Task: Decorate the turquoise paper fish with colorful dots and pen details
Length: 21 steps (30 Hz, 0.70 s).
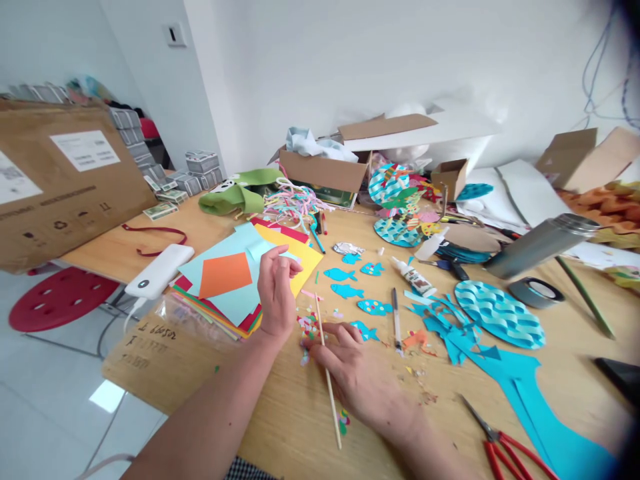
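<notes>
My right hand (350,370) rests low over the table with a thin wooden stick (330,390) held across its thumb and fingers. Its fingertips reach into a scatter of small coloured paper bits (306,323). Raised to the left, my left hand (278,293) has its fingers curled in toward the thumb; anything between them is too small to make out. Several blue paper fish (347,291) lie beyond my right hand, some with coloured dots. A white glue bottle (415,277) and a dark pen (396,319) lie to the right of the fish.
Coloured paper sheets (235,313) are stacked left, beside a white power bank (159,272). To the right lie blue paper scraps (520,380), a wavy-patterned oval (500,313), red-handled scissors (500,443), a tape roll (535,293) and a steel flask (543,245). An open carton (325,170) stands behind.
</notes>
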### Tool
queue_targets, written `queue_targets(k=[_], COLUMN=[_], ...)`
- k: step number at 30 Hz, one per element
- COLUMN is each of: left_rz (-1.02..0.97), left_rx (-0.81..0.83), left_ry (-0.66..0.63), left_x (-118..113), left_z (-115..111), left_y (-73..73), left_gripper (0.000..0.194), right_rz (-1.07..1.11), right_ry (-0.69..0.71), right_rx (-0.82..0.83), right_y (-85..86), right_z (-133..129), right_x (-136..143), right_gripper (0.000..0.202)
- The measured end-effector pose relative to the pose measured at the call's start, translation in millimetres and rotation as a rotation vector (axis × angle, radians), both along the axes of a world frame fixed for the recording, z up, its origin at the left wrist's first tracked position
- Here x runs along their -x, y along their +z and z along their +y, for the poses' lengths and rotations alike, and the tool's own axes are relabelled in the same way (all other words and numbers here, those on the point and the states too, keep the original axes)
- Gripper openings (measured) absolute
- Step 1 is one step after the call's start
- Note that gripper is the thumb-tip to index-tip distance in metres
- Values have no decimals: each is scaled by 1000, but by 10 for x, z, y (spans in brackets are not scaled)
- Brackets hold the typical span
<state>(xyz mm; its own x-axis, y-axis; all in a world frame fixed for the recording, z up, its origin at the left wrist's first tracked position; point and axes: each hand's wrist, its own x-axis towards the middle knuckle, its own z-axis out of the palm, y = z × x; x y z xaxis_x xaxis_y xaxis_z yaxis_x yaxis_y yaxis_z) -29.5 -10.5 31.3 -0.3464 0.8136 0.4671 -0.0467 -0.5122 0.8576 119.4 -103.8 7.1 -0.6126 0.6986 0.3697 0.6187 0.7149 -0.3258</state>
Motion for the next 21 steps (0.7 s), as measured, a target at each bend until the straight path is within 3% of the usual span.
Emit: queue_targets(k=[6,9,12,15,18,21], left_rz=[24,17,21,51,80,96], left_rx=[-16,-9,-14,-29,-36,-40], left_ry=[-2,7,16,7,-2,-3], left_x=[2,13,19,17,10,7], left_z=[-15,-6,4,0,-10,-10], left_y=[24,18,8,2,-3,-16], left_gripper=[20,21,21,23,25,25], right_rz=[146,350,614,735,799,812], right_ry=[35,-86,-327,-492,-556,-512], right_rx=[3,-57,-220,-334,-312,-192], right_y=[76,16,-38,-21,28,59], right_z=[-28,-37,-39,-24,-7,-9], right_x=[-57,-160,-271,-356,-388,-354], right_gripper=[32,35,33,32,31,32])
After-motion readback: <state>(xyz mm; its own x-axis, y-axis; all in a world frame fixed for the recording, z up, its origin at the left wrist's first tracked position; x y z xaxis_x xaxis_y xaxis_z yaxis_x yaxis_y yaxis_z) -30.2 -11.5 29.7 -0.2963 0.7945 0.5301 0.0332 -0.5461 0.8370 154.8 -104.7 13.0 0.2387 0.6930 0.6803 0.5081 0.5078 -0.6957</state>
